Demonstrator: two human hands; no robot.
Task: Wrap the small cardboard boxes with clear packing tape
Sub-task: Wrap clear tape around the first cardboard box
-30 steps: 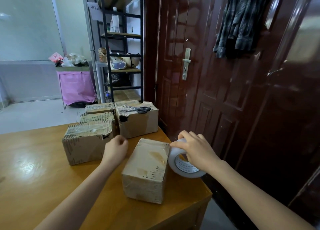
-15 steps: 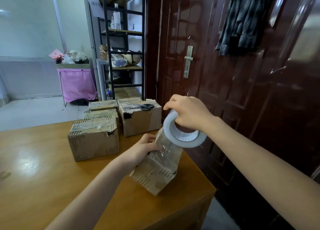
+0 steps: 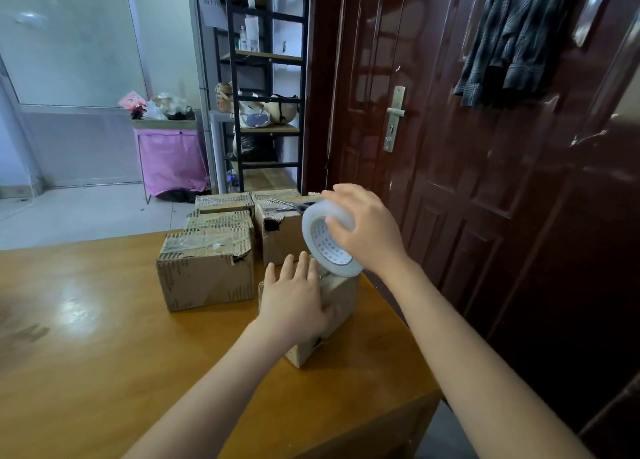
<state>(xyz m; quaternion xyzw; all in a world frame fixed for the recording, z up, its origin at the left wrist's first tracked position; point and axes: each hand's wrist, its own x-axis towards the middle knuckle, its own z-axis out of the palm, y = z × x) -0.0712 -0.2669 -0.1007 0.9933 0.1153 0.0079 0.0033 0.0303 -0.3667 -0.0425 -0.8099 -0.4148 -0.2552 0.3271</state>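
Five boxes (image 3: 207, 271), one tape roll (image 3: 327, 242), two hands (image 3: 367, 231).

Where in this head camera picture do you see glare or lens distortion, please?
Head view: a bright patch of glare lies on the left of the table; window light streaks the glossy door; the wide lens bends the door's edges near the right border; the tape roll and both hands look sharp.

boxes (image 3: 204, 275): brown | table (image 3: 86, 372): amber | door (image 3: 485, 181): maroon
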